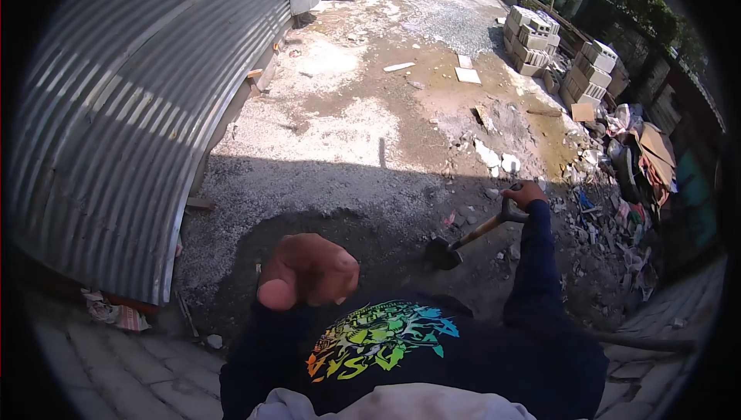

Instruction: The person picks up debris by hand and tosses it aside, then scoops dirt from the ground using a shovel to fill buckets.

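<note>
My right hand (526, 195) is closed round the black D-shaped handle of a shovel (485, 228), out in front on the right. The shovel's wooden shaft slants down to the left, and its dark blade (442, 253) rests on dark, loose soil. Nearer to my chest on the left, my left hand (307, 269) is raised with its fingers curled in. Nothing shows in its grasp, though the inside of the palm is hidden. Below that hand lies a patch of dark soil (255, 246) beside pale gravel.
A corrugated metal wall (116, 127) runs along the left. Stacked concrete blocks (531, 40) stand at the back right, with rubbish and cardboard (656, 154) nearer. Rubble (610, 242) lies right of the shovel. White boards (467, 75) lie on the ground ahead.
</note>
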The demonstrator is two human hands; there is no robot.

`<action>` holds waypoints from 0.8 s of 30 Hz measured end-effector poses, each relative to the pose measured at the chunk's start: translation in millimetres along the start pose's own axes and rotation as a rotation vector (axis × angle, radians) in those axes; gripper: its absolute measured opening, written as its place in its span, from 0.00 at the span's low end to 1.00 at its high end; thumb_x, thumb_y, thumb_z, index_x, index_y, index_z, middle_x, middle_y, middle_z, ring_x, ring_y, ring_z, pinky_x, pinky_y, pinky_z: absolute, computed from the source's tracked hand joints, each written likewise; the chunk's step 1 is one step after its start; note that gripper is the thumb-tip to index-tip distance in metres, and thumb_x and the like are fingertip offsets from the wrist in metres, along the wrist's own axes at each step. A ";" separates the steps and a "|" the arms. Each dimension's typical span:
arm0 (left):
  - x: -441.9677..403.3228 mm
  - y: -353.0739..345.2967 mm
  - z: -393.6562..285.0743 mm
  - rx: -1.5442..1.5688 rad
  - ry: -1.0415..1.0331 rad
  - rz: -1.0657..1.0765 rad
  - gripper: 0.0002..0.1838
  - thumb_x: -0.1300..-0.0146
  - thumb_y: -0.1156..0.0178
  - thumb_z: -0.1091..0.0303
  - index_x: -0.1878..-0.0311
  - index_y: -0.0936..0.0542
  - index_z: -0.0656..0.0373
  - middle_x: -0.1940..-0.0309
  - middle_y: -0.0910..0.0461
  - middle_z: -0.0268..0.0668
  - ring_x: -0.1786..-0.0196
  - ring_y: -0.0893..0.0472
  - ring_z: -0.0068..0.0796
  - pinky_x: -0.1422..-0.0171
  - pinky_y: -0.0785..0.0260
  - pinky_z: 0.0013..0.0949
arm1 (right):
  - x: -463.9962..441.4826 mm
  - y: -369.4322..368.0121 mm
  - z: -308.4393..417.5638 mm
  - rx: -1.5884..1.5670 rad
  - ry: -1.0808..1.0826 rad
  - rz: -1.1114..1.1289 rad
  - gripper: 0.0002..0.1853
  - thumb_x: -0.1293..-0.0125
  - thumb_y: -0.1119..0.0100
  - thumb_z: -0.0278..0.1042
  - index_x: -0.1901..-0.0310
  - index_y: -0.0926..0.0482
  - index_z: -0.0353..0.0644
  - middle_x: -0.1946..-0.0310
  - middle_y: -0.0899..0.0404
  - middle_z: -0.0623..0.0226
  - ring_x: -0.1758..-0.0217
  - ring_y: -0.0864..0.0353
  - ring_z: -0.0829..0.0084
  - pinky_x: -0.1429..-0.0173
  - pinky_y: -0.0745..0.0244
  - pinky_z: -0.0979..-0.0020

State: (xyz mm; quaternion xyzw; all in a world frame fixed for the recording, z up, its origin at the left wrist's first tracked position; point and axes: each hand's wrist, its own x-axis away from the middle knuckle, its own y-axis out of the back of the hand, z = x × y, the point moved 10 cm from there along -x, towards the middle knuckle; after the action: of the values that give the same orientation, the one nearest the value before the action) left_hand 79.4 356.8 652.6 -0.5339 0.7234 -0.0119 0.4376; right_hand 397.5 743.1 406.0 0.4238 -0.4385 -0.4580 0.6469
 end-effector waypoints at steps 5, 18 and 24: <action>-57.6 -117.7 -12.0 0.079 0.089 0.520 0.39 0.42 0.50 0.31 0.52 0.25 0.66 0.88 0.31 0.33 0.89 0.40 0.20 0.85 0.52 0.31 | 14.3 6.0 21.3 0.053 -0.066 0.036 0.33 0.54 0.38 0.66 0.58 0.18 0.42 0.57 0.19 0.56 0.52 0.20 0.59 0.48 0.27 0.60; -87.4 -129.0 -14.7 0.640 -0.148 0.516 0.44 0.54 0.36 0.37 0.52 0.30 0.76 0.58 0.25 0.49 0.64 0.26 0.28 0.63 0.33 0.32 | 23.6 10.8 10.3 0.024 -0.023 -0.013 0.33 0.56 0.35 0.67 0.65 0.17 0.40 0.67 0.18 0.54 0.60 0.19 0.57 0.55 0.26 0.59; -99.5 -46.6 -4.4 -0.095 -0.028 0.285 0.36 0.43 0.52 0.30 0.48 0.38 0.54 0.89 0.38 0.26 0.88 0.41 0.17 0.77 0.35 0.26 | 10.5 18.0 -2.2 0.060 -0.018 -0.040 0.33 0.55 0.37 0.68 0.63 0.17 0.42 0.64 0.18 0.56 0.58 0.19 0.56 0.54 0.25 0.59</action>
State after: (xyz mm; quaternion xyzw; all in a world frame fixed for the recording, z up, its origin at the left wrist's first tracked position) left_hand 116.7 412.6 739.7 -0.4460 0.7854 0.0921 0.4192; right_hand 405.7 737.3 424.4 0.4476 -0.4492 -0.4611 0.6207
